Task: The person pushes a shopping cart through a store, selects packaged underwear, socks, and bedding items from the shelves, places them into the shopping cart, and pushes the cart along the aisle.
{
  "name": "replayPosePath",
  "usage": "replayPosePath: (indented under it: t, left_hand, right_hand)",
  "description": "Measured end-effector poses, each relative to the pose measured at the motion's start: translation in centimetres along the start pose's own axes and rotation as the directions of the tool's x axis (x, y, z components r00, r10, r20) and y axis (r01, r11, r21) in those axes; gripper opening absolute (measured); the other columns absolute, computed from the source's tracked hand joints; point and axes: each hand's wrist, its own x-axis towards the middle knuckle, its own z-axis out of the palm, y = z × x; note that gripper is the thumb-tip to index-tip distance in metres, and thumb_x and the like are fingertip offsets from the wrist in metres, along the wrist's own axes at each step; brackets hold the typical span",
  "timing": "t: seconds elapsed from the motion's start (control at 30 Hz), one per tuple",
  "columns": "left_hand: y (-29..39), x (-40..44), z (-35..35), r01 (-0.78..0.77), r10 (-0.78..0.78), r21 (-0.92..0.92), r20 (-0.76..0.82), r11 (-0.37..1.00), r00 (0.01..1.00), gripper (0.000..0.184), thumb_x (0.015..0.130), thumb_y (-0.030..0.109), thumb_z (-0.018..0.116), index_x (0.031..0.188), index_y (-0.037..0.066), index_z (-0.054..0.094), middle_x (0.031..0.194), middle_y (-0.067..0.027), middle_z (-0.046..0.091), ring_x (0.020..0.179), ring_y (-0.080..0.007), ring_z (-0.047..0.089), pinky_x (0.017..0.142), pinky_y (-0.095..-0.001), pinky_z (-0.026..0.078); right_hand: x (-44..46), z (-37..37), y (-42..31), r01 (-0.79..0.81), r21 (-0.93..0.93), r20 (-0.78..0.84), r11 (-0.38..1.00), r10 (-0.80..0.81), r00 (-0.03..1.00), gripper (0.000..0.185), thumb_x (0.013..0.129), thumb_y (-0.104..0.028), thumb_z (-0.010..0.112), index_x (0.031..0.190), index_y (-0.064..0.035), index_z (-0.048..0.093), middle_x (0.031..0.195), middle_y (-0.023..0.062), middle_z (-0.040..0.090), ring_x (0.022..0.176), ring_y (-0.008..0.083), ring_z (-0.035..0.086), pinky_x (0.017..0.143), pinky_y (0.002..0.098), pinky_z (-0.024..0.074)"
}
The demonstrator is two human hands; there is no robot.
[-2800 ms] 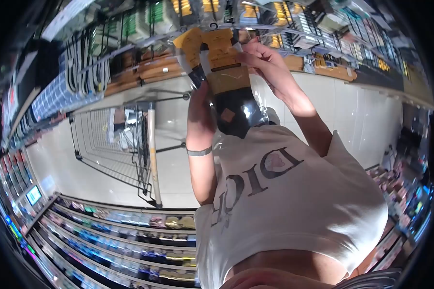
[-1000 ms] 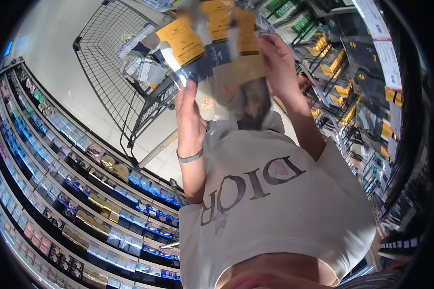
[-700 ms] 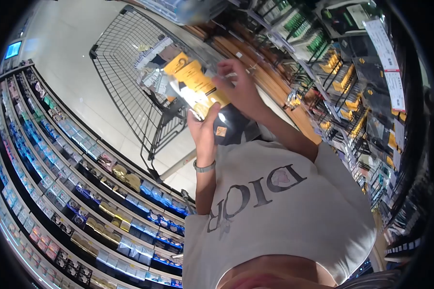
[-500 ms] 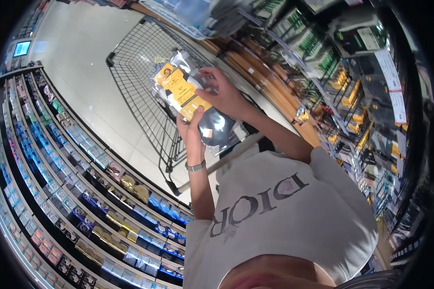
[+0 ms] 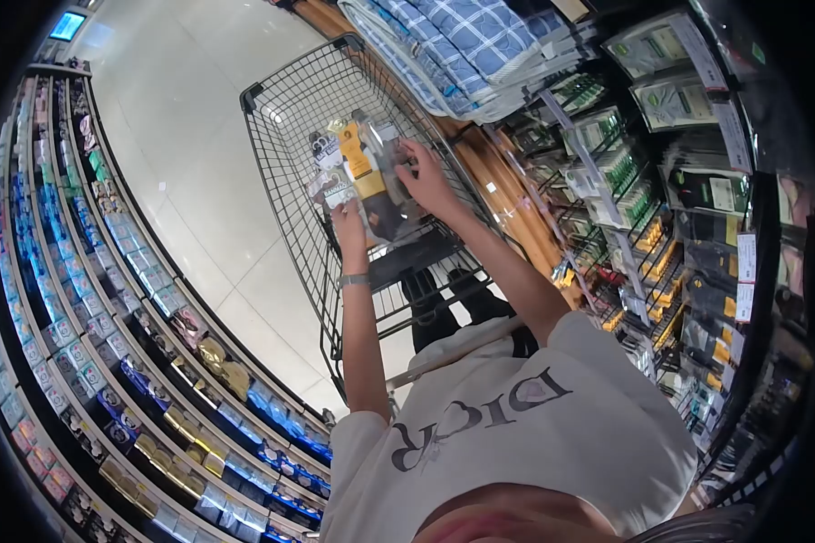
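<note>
A clear plastic package (image 5: 362, 158) with a yellow label and dark folded fabric inside is down in the basket of a black wire shopping cart (image 5: 285, 172). My left hand (image 5: 348, 226), a grey band on its wrist, is closed at the package's lower left edge. On the opposite side my right hand (image 5: 425, 179) has its fingers curled at the clear plastic edge. Beside the left hand lies a pale printed packet (image 5: 332, 187), partly covered by the yellow-labelled package. The exact finger contact is small and partly hidden.
Shelves of small boxed goods (image 5: 109, 335) curve along the left. Blue plaid bedding (image 5: 480, 45) rests on a wooden ledge (image 5: 489, 176) at the upper right, near the cart. Hanging packaged goods (image 5: 652, 244) fill the right side. Pale tiled floor (image 5: 181, 118) lies left of the cart.
Both hands have moved forward and down, away from my body, taking the yellow-labelled package from above the cart into its basket. The view has shifted, showing more of the plaid bedding.
</note>
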Motion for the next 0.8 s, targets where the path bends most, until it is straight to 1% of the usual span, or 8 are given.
replayPosePath:
  t: [0.13, 0.23, 0.33, 0.43, 0.5, 0.6, 0.73, 0.8]
  left_hand:
    - [0.6, -6.8, -4.3, -0.243, 0.247, 0.115, -0.019, 0.963, 0.969, 0.037, 0.105, 0.011, 0.055, 0.139, -0.002, 0.053, 0.127, -0.0180, 0.064, 0.113, -0.0245, 0.064, 0.097, -0.0361, 0.051]
    - [2.3, -15.5, -7.0, -0.367, 0.368, 0.068, 0.005, 0.928, 0.930, 0.011, 0.104, 0.001, 0.053, 0.108, -0.002, 0.062, 0.106, -0.0119, 0.067, 0.095, -0.0186, 0.066, 0.084, -0.0314, 0.055]
    - [1.2, -22.4, -9.7, -0.466, 0.382, 0.294, 0.303, 0.834, 0.873, 0.014, 0.096, -0.006, 0.053, 0.101, 0.000, 0.065, 0.087, -0.0096, 0.066, 0.076, -0.0184, 0.063, 0.069, -0.0317, 0.051]
    - [-2.8, -24.3, -9.5, -0.676, 0.476, 0.492, 0.481, 0.548, 0.736, 0.014, 0.098, 0.009, 0.056, 0.097, 0.008, 0.070, 0.085, -0.0106, 0.071, 0.071, -0.0317, 0.069, 0.065, -0.0397, 0.055]
    - [-2.7, -24.4, -10.0, -0.505, 0.075, 0.844, 0.500, 0.180, 0.863, 0.030, 0.104, 0.026, 0.050, 0.094, 0.012, 0.074, 0.069, -0.0092, 0.070, 0.061, -0.0363, 0.068, 0.059, -0.0461, 0.055]
    - [-2.0, -22.5, -9.7, -0.448, 0.207, 0.893, 0.430, 0.050, 0.879, 0.049, 0.107, 0.041, 0.042, 0.086, 0.015, 0.078, 0.061, -0.0090, 0.069, 0.056, -0.0381, 0.068, 0.053, -0.0492, 0.054]
    - [1.1, -20.0, -10.0, -0.483, 0.051, 0.860, 0.481, 0.163, 0.875, 0.063, 0.108, 0.044, 0.037, 0.074, 0.012, 0.080, 0.069, -0.0163, 0.072, 0.064, -0.0405, 0.070, 0.062, -0.0515, 0.056]
    - [1.0, -17.7, -10.5, -0.520, 0.114, 0.848, 0.510, 0.097, 0.853, 0.063, 0.108, 0.044, 0.037, 0.075, 0.010, 0.079, 0.070, -0.0169, 0.073, 0.067, -0.0419, 0.070, 0.065, -0.0526, 0.057]
  right_hand:
    - [-6.9, -4.9, -1.4, 0.074, 0.016, -0.099, 0.997, -0.072, 0.992, 0.036, 0.097, 0.000, 0.063, 0.132, -0.0048, 0.057, 0.117, 0.0121, 0.065, 0.105, 0.0242, 0.067, 0.086, 0.0342, 0.0550]
    - [-15.3, -10.5, -5.6, 0.004, -0.352, -0.002, 0.936, -0.005, 1.000, 0.016, 0.098, -0.005, 0.062, 0.113, -0.0070, 0.067, 0.097, 0.0090, 0.070, 0.089, 0.0280, 0.070, 0.078, 0.0365, 0.0565]
    - [-21.4, -14.5, -5.1, 0.122, -0.510, 0.144, 0.852, -0.054, 0.988, 0.009, 0.087, -0.007, 0.068, 0.095, -0.0066, 0.070, 0.088, 0.0095, 0.066, 0.082, 0.0311, 0.066, 0.074, 0.0411, 0.0549]
    - [-24.0, -15.0, -2.6, 0.331, -0.667, 0.302, 0.668, -0.163, 0.939, 0.007, 0.082, -0.017, 0.069, 0.077, -0.0127, 0.066, 0.074, 0.0041, 0.063, 0.072, 0.0230, 0.065, 0.063, 0.0370, 0.0516]
    - [-23.7, -13.3, -0.8, 0.329, -0.713, 0.196, 0.619, -0.273, 0.942, 0.012, 0.079, -0.021, 0.069, 0.071, -0.0146, 0.063, 0.068, 0.0020, 0.061, 0.066, 0.0220, 0.063, 0.058, 0.0361, 0.0500]
    - [-22.3, -11.5, 0.4, 0.361, -0.736, 0.141, 0.573, -0.392, 0.909, 0.017, 0.077, -0.024, 0.069, 0.066, -0.0154, 0.059, 0.063, 0.0009, 0.058, 0.059, 0.0224, 0.061, 0.053, 0.0359, 0.0491]
    - [-19.5, -10.7, 0.2, 0.379, -0.727, 0.116, 0.572, -0.441, 0.890, 0.019, 0.078, -0.025, 0.068, 0.065, -0.0150, 0.059, 0.061, 0.0019, 0.058, 0.058, 0.0247, 0.061, 0.057, 0.0372, 0.0515]
    - [-17.8, -10.1, -0.1, 0.375, -0.709, 0.108, 0.597, -0.434, 0.894, 0.018, 0.079, -0.024, 0.067, 0.065, -0.0141, 0.060, 0.063, 0.0040, 0.060, 0.059, 0.0272, 0.063, 0.062, 0.0395, 0.0534]
